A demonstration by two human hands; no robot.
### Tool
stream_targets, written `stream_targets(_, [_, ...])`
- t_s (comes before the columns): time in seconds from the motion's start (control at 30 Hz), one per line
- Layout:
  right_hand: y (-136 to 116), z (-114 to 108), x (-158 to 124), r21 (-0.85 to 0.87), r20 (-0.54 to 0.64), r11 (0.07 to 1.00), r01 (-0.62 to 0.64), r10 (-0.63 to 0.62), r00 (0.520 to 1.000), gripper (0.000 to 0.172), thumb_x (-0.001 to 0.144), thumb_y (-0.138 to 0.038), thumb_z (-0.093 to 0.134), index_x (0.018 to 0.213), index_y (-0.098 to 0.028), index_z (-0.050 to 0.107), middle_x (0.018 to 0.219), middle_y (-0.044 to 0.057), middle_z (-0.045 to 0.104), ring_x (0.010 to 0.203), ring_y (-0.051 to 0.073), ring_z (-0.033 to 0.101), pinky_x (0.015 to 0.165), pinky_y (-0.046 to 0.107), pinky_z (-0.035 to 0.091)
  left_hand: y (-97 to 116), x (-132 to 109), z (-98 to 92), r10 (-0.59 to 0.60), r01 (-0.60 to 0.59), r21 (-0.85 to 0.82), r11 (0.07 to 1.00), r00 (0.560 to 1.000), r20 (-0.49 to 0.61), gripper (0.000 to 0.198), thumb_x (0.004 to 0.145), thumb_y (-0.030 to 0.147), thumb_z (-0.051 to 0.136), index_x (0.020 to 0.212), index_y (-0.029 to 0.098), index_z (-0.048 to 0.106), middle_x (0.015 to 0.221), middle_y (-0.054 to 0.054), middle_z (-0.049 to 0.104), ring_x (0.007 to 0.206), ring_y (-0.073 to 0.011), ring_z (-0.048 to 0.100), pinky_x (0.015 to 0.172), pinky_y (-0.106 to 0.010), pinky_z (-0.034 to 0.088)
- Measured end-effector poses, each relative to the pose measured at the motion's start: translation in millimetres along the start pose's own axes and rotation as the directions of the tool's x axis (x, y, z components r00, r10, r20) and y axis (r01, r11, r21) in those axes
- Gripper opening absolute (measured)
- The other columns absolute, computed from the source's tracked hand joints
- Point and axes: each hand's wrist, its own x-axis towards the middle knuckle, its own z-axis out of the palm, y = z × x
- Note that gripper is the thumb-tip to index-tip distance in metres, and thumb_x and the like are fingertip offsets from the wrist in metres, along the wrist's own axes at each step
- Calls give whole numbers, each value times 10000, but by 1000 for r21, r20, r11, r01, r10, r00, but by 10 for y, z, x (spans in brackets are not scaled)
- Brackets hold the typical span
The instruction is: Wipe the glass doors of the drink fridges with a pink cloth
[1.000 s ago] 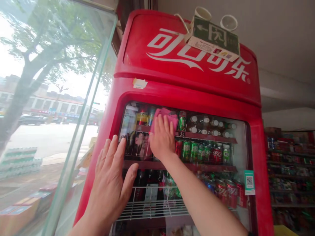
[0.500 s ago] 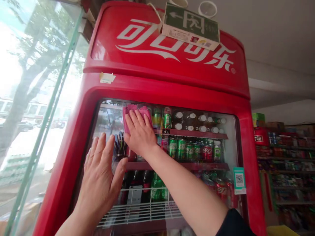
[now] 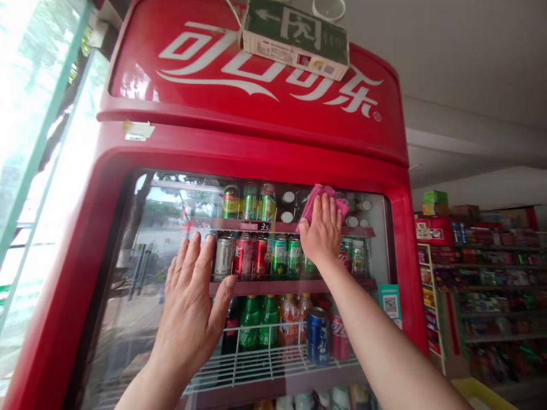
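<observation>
My right hand presses a pink cloth flat against the upper right part of the glass door of a red drinks fridge. Its fingers lie over the cloth, which sticks out above and to both sides of them. Lower and to the left, my left hand is raised in front of the glass, palm forward, fingers stretched and thumb apart. It holds nothing; whether it touches the glass I cannot tell. Behind the door stand several rows of drinks, among them green soda bottles and a blue can.
An exit-sign box hangs over the fridge's top panel. A QR-code sticker is on the door's right side. Stocked store shelves stand to the right, and a window is at the left.
My right hand has moved the pink cloth rightward across the top of the glass. The view has turned right. My left hand stays raised and open.
</observation>
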Motion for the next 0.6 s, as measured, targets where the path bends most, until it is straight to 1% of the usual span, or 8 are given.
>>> stream_targets(0.07, [-124,21,-51,19,-39,986,-164,165,986,759,1087,-354,449,1754,-17,321,1851,208,266,1727,406,244,1408,647,212,20,14,-81,-10,10,1,1000,1000,-1,796,1114,494,513,1804,413,125,1889,-88,213,1750,-378,190,1354,-735,296])
stream_targets(0.13, [-446,42,-125,71,-39,986,-151,154,987,757,1090,-347,422,1758,-10,305,1855,203,251,1729,416,236,1403,665,214,45,42,-163,-10,10,1,1000,1000,-16,787,1116,493,509,1804,403,139,1886,-96,224,1750,-373,198,1360,-725,291])
stream_targets(0.2, [-854,51,-205,147,19,976,157,-162,987,749,1092,-341,436,1775,-68,297,1859,139,274,1740,372,224,1422,629,192,76,71,-215,2,-2,1,1000,1000,-31,781,1117,491,506,1806,385,153,1884,-105,232,1750,-367,203,1371,-702,282])
stream_targets(0.27, [-1203,44,-262,219,42,838,500,-520,853,708,1098,-340,458,1762,-122,350,1844,84,342,1731,314,261,1442,567,167,111,88,-218,10,-10,-1,1000,999,-38,784,1115,495,505,1808,365,161,1884,-113,228,1750,-369,199,1379,-691,273])
stream_targets(0.33, [-1379,30,-273,250,47,701,668,-698,715,657,1118,-332,443,1744,-141,386,1837,58,366,1727,277,270,1450,536,146,153,90,-175,8,-9,-6,1000,999,-33,787,1113,499,505,1808,350,167,1882,-121,232,1748,-380,202,1378,-697,269])
stream_targets(0.4, [-1341,17,-245,256,59,658,708,-742,668,646,1131,-358,450,1737,-142,393,1844,55,351,1731,267,252,1453,528,131,204,81,-100,1,-1,-13,1000,1000,-25,787,1113,499,503,1809,350,166,1880,-124,239,1745,-389,212,1372,-710,273])
stream_targets(0.47, [-1124,7,-200,251,79,695,673,-708,702,686,1128,-408,481,1746,-131,369,1858,67,311,1742,271,223,1455,527,113,269,71,-7,-4,4,-22,1000,1000,-15,780,1115,499,497,1807,363,163,1879,-119,242,1742,-393,218,1367,-717,278])
stream_targets(0.6, [-449,-17,-118,208,114,835,509,-538,835,782,1098,-450,549,1771,-126,317,1874,88,249,1759,290,165,1454,541,65,444,74,208,-3,4,-45,999,1000,12,780,1115,507,498,1806,372,160,1883,-115,234,1744,-391,213,1373,-709,272])
